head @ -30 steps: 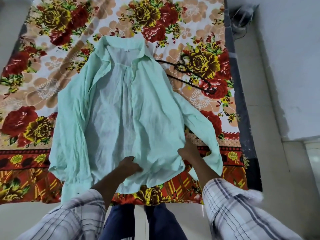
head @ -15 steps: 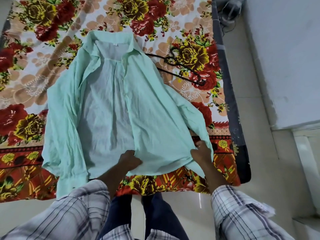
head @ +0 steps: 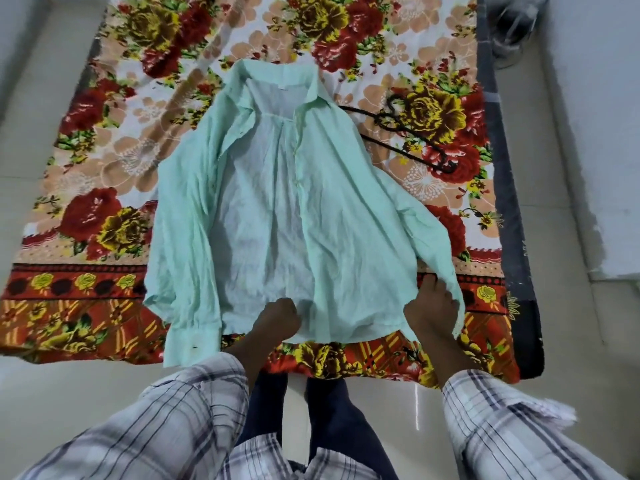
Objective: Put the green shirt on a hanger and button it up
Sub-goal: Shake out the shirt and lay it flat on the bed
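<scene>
The green shirt (head: 332,216) lies spread open and unbuttoned on a floral sheet (head: 104,237), collar at the far end. At the shirt's near hem the left hand (head: 278,318) is bunched into a fist around the cloth by the front opening. The right hand (head: 431,306) pinches the hem's right corner, beside the sleeve. A black hanger (head: 405,153) lies flat just right of the collar, its end touching the shirt's shoulder.

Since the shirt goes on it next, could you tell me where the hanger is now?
In the head view, the hanger lies on the floral sheet, just right of the shirt, beside its collar.
</scene>
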